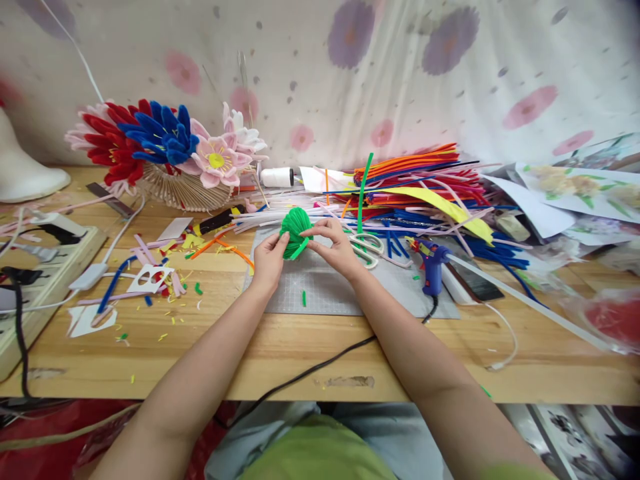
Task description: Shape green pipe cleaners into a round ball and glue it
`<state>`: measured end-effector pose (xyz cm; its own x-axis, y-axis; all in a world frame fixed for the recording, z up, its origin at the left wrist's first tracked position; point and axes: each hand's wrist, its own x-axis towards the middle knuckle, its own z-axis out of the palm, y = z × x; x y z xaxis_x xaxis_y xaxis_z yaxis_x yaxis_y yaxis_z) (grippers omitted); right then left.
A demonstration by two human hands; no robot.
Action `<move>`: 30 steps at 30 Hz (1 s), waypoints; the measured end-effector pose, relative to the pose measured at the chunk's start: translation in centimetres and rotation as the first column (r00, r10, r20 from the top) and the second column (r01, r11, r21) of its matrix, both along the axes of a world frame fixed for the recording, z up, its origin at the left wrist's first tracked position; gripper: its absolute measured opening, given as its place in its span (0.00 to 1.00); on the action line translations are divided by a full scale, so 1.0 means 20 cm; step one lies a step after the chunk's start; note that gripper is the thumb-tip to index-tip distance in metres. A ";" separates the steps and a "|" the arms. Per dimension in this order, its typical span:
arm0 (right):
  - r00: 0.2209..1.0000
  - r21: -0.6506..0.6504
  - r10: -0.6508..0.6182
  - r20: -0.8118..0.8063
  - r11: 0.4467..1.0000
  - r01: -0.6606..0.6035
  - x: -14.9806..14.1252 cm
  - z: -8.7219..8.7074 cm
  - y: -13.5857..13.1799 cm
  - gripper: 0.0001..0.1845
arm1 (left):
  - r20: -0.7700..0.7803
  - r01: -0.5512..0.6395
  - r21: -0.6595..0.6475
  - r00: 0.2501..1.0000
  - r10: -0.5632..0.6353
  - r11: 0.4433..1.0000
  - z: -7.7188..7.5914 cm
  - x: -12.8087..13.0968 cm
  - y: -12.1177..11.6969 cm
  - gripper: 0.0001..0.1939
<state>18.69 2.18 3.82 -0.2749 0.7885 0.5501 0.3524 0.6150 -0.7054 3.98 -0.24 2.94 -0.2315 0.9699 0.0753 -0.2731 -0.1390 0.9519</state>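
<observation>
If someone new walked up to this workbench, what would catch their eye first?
Probably the cluster of fuzzy flowers at the back left, with a bold blue bloom beside a red one. Next, the bright green fan-shaped piece held between the left hand and right hand, and the heap of colorful stems behind, toward the right.

Grey rectangular mat point(325, 300) on flat tan wooden table point(190, 363), long white plastic power strip point(60, 283) left, blue pistol-shaped plastic glue gun point(433, 267) right.
</observation>
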 end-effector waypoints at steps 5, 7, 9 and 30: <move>0.992 -0.081 0.094 -0.087 0.992 -0.101 0.02 0.03 0.03 0.12 | 0.009 -0.027 -0.019 1.000 0.027 0.999 -0.02 -0.02 0.02 0.11; 0.977 -0.138 0.101 -0.189 0.982 -0.129 0.03 0.01 0.04 0.12 | 0.038 -0.032 -0.034 0.999 0.033 0.999 -0.02 -0.03 0.03 0.10; 0.961 -0.195 0.113 -0.251 0.967 -0.165 0.03 -0.02 0.06 0.13 | 0.056 -0.040 -0.061 0.997 0.044 0.997 -0.02 -0.03 0.03 0.10; 0.975 -0.155 0.118 -0.187 0.977 -0.148 -0.05 -0.06 0.00 0.08 | 0.229 0.179 -0.420 0.969 -0.087 0.890 0.03 -0.05 0.00 0.18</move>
